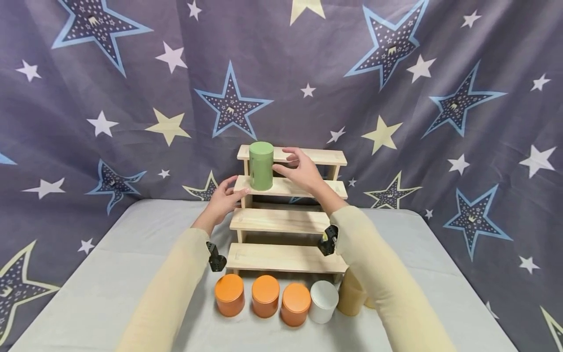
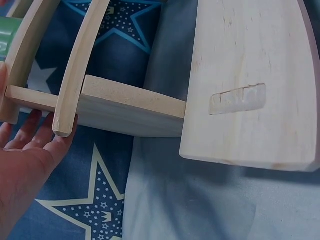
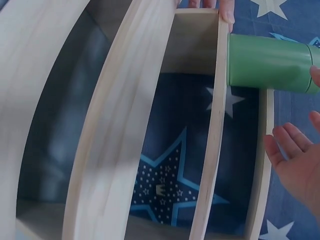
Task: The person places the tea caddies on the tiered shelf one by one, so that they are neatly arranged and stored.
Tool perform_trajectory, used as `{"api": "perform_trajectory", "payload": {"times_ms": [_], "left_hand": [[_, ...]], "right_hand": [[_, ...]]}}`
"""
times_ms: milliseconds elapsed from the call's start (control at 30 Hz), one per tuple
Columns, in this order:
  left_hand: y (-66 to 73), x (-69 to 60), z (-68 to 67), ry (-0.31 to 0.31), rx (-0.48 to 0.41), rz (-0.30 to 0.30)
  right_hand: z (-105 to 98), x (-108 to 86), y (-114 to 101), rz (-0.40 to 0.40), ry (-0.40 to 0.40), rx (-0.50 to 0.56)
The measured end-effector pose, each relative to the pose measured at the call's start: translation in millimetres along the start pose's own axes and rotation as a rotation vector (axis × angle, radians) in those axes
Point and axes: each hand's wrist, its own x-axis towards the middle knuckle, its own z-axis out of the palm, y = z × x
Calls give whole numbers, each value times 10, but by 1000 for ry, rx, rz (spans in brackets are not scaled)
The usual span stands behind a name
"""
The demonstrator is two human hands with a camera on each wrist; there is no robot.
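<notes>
A tall green canister (image 1: 261,167) stands upright on the left part of the second tier from the top of a stepped wooden shelf (image 1: 281,220). My left hand (image 1: 223,199) holds the left end of that tier. Its thumb lies at the front, and the other fingers reach behind the side frame in the left wrist view. My right hand (image 1: 301,171) is just right of the canister, fingers spread and loosely bent. In the right wrist view one fingertip (image 3: 315,76) lies at the canister's lid end; the other fingers stand apart from it.
In front of the shelf stand three short orange tins (image 1: 266,296), a silver-white tin (image 1: 324,301) and a tan tin (image 1: 350,293), partly behind the right sleeve. A star-patterned curtain (image 1: 281,112) hangs close behind the shelf. Pale cloth (image 1: 110,283) covers the table.
</notes>
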Motion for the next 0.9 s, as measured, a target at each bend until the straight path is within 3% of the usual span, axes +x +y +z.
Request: {"api": "perform_trajectory", "payload": {"times_ms": [333, 900], "left_hand": [[-20, -3, -19, 13, 22, 0], [-7, 2, -7, -4, 23, -8]], "right_hand": [[-195, -140, 91, -39, -20, -18], [-575, -450, 290, 6, -44, -122]]}}
